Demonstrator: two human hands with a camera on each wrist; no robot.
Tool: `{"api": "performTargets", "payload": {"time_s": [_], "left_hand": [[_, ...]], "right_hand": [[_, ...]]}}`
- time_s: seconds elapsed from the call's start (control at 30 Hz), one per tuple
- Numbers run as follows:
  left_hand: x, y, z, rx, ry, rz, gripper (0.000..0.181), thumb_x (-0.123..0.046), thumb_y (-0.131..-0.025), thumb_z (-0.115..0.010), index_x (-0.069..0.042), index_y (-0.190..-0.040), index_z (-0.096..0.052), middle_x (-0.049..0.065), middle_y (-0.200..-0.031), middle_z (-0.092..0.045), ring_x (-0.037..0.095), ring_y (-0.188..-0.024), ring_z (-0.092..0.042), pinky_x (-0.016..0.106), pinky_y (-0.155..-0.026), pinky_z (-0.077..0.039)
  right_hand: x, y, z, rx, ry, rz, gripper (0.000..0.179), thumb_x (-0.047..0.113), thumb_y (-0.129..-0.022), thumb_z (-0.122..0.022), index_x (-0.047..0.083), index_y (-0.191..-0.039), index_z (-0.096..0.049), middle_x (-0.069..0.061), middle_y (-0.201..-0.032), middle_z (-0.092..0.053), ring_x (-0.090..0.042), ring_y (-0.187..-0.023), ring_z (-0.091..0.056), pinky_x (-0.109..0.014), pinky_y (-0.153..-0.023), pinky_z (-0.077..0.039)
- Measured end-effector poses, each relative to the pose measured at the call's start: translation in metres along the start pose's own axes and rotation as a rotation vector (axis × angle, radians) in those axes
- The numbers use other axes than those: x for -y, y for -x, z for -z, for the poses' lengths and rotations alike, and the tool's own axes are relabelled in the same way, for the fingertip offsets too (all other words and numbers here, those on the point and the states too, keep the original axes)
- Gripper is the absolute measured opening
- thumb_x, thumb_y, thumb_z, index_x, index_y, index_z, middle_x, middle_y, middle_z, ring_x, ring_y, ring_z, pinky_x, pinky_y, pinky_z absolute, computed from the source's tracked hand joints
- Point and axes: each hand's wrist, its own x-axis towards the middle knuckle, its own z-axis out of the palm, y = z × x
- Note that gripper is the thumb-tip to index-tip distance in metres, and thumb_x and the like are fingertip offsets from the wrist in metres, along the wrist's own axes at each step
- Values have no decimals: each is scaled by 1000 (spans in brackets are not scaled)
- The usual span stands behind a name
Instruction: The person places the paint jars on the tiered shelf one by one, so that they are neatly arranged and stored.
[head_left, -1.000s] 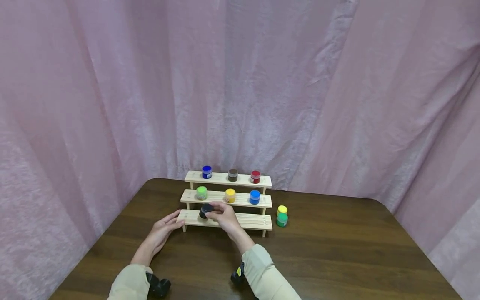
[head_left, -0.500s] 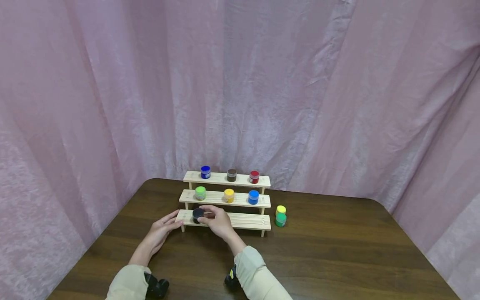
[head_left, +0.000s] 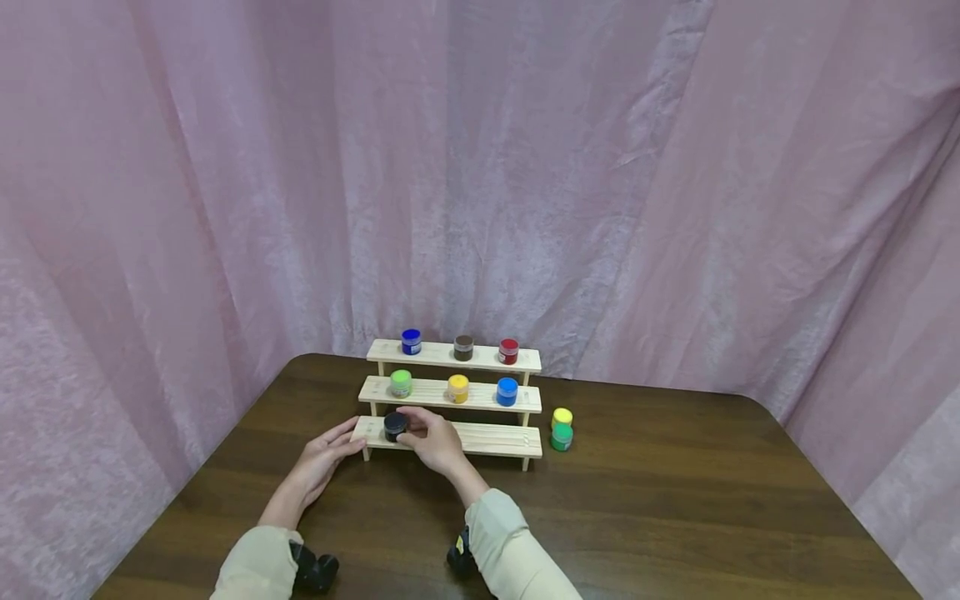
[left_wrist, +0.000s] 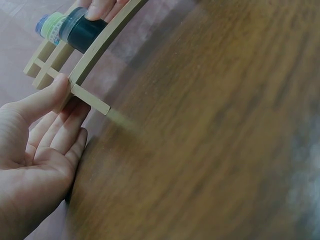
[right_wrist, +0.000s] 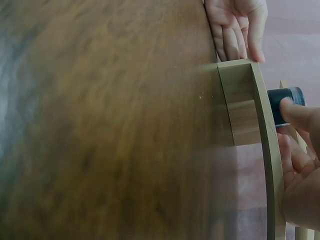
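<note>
A three-step wooden display rack [head_left: 480, 439] stands on the table. Thumb and fingers of my left hand [head_left: 318, 467] hold the left end of its lowest step; in the left wrist view the thumb [left_wrist: 56, 95] lies on the board's end, the other fingers past it. My right hand [head_left: 437, 446] pinches a small black paint jar [head_left: 394, 427], upright at the left of the lowest step. In the right wrist view the jar [right_wrist: 281, 106] appears to touch the board. Behind it on the middle step stand light green [head_left: 401, 383], yellow [head_left: 458, 388] and blue [head_left: 507, 392] jars.
The top step bears dark blue [head_left: 411, 342], brown [head_left: 463, 348] and red [head_left: 508, 352] paint jars. Right of the rack, a yellow jar [head_left: 562, 417] and a green jar [head_left: 562, 437] are on the table [head_left: 675, 492]. A pink curtain [head_left: 480, 167] hangs behind.
My right hand has brought the black jar left and down; it has gone from tilted to upright on the lowest step. The left hand stays at the rack's end.
</note>
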Motion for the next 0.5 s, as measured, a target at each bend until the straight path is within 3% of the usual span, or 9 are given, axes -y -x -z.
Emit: {"api": "performTargets", "payload": {"time_s": [0.13,0.3,0.5], "left_hand": [[0,0,-3,-10,0,12,71,-18,-93,-66,-5,-153,-30,15,-145,-52,-13,-98,-58,5,-86,-42],[0,-2,-3,-11,-12,27,73,-21,-93,-67,-6,-154,-28,18,-151,-42,-15,-97,-57,4,-85,-42],[-3,-2,2,8,-31,52,75,-25,-93,-67,-10,-155,-27,15,-153,-40,-16,-98,-56,3,-86,-39]], "right_hand": [[-2,2,3,27,-2,-27,42,11,-87,-72,8,-128,-63,-12,-116,-71,-20,-101,-68,-24,-84,-54],[-4,2,5,41,-22,-39,44,7,-87,-70,5,-130,-61,-11,-120,-69,-21,-106,-66,-25,-88,-53],[1,8,15,71,-127,-59,38,-2,-91,-60,-2,-129,-60,-17,-121,-68,-28,-112,-63,-32,-93,-53]]}}
